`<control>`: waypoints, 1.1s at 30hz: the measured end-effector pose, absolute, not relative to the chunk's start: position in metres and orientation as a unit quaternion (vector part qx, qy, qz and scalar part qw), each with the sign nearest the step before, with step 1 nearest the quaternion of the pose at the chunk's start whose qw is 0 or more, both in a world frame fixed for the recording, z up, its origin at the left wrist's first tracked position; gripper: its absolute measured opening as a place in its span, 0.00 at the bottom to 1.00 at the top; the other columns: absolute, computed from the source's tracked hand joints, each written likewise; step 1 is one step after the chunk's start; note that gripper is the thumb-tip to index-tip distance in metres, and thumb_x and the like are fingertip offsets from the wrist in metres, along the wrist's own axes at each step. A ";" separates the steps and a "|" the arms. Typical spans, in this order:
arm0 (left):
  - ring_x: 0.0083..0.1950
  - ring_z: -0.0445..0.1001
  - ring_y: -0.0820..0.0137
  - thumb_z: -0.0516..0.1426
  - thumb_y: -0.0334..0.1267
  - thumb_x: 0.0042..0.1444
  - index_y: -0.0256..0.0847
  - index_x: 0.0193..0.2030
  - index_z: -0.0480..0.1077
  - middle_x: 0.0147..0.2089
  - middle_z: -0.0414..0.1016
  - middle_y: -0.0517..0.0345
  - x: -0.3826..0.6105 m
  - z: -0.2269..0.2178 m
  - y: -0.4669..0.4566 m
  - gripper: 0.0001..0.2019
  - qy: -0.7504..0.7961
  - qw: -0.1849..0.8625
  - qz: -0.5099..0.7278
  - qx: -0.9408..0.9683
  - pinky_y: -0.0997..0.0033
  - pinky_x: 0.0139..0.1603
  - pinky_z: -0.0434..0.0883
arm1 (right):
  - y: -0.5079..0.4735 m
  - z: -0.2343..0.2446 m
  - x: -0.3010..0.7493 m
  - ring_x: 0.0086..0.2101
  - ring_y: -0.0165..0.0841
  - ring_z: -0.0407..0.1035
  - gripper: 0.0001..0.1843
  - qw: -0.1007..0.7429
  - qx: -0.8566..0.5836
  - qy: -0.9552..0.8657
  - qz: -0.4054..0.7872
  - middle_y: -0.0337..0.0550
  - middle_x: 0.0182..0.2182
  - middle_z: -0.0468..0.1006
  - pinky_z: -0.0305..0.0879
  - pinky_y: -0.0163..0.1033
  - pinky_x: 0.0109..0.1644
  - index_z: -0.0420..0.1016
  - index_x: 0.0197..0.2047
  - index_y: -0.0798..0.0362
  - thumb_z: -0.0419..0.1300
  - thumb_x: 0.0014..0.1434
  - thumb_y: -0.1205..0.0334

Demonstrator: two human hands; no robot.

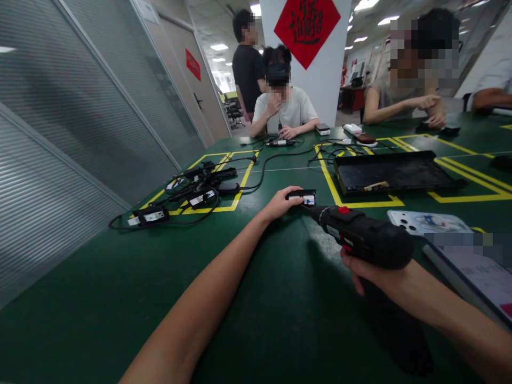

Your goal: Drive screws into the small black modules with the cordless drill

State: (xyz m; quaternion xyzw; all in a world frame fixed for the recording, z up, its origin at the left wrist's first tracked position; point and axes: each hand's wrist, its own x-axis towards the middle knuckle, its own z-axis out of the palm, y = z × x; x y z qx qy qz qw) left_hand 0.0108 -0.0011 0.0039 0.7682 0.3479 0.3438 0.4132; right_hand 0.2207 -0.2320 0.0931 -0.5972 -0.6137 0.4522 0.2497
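My left hand (283,204) is closed around a small black box with a white label (309,199), resting low over the green table. In my right hand (362,266) is a black cordless drill (362,234) with red switches, gripped by its handle. The drill points left, and its thin bit reaches the near side of the box. Whether the tip sits in a screw is too small to tell.
Several black boxes with cables (200,197) lie left, inside yellow tape. A black tray (388,173) stands beyond the drill. At right are a phone (430,221) and a thick flat object (472,277). People (286,109) sit across the table.
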 end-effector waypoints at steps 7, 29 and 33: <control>0.50 0.71 0.63 0.59 0.45 0.50 0.36 0.54 0.66 0.52 0.71 0.49 0.011 0.005 -0.002 0.25 0.355 0.411 0.336 0.769 0.64 0.53 0.66 | -0.231 0.082 0.222 0.28 0.36 0.69 0.17 0.248 -0.604 -0.614 0.443 0.39 0.22 0.74 0.63 0.44 0.37 0.71 0.26 0.50 0.52 0.60 0.49; 0.50 0.71 0.63 0.59 0.44 0.50 0.36 0.54 0.66 0.52 0.72 0.49 0.011 0.003 0.000 0.25 0.351 0.423 0.343 0.762 0.63 0.53 0.66 | -0.231 0.086 0.220 0.29 0.37 0.70 0.19 0.217 -0.630 -0.609 0.431 0.40 0.22 0.76 0.62 0.46 0.39 0.74 0.30 0.50 0.51 0.59 0.46; 0.50 0.71 0.63 0.59 0.44 0.50 0.36 0.54 0.66 0.51 0.72 0.49 0.011 0.003 0.000 0.25 0.353 0.417 0.343 0.764 0.64 0.53 0.67 | -0.231 0.089 0.217 0.30 0.37 0.71 0.17 0.221 -0.630 -0.613 0.423 0.39 0.20 0.75 0.62 0.46 0.42 0.74 0.32 0.49 0.52 0.60 0.48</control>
